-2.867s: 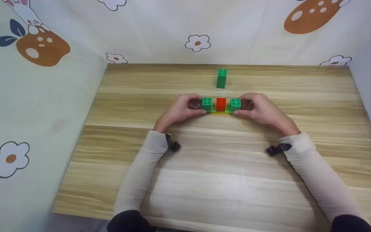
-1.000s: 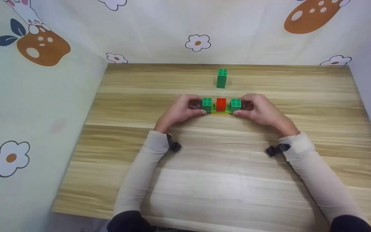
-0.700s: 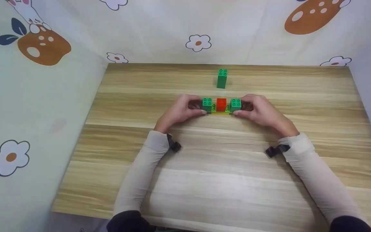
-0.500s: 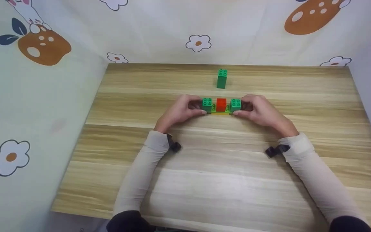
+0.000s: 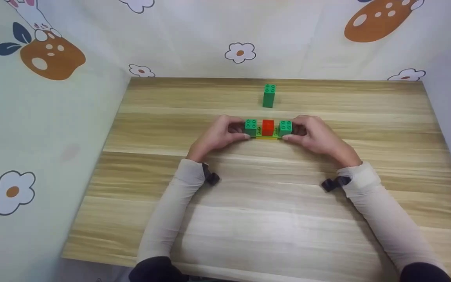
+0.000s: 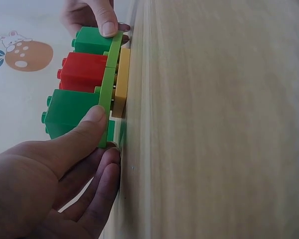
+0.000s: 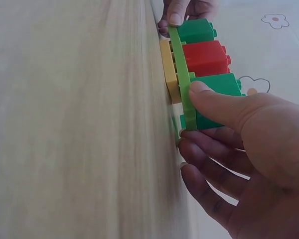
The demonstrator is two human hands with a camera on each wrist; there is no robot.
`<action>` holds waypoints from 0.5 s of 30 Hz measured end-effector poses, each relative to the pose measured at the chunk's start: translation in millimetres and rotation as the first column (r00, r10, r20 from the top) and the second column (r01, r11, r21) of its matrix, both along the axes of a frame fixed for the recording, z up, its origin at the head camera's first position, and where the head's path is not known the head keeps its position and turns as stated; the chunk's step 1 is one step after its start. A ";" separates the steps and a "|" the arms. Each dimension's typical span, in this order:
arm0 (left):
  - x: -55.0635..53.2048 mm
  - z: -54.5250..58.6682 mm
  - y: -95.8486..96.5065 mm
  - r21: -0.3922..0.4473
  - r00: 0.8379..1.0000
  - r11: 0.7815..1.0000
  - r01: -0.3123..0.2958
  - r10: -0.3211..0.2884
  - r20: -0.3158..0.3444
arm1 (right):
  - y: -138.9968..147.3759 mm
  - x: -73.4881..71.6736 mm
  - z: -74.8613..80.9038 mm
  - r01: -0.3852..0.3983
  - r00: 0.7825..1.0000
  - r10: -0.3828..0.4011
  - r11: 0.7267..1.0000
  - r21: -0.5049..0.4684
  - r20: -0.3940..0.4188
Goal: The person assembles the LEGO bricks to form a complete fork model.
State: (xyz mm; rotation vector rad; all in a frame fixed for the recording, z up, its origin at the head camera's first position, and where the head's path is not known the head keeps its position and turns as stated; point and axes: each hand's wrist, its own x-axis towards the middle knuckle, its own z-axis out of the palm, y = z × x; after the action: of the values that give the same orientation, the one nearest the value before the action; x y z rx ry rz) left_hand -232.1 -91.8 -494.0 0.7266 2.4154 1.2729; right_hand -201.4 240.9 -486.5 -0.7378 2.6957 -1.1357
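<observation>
Gripping joined bricks [image 5: 268, 127], hands [image 5: 221, 134] face a tower [image 5: 268, 99] only the head view shows.

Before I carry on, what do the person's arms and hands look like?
The left hand and right hand are bare, with no gloves or rings visible. Pale beige sleeves cover the forearms, meeting black cloth near the elbows. A small black device sits at each wrist. I see no markings or cables.
</observation>
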 end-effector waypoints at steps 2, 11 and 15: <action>0.2 -0.2 0.0 -0.003 1.000 1.000 -0.002 0.002 -0.001 | -0.3 0.3 0.1 -0.001 1.000 0.001 1.000 0.004 -0.009; 1.2 0.2 0.2 0.004 1.000 1.000 -0.003 0.003 0.009 | -2.1 2.7 2.4 0.019 0.999 -0.017 0.998 0.054 -0.032; 1.1 0.2 -0.3 0.002 1.000 1.000 -0.002 0.002 -0.001 | -2.4 3.1 3.1 0.028 0.999 -0.026 0.997 0.069 -0.030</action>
State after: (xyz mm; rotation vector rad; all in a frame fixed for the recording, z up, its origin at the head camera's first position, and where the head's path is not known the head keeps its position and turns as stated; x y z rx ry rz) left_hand -231.0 -92.1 -493.8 0.7254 2.4171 1.2763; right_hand -198.3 238.4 -483.5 -0.7145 2.7624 -1.0387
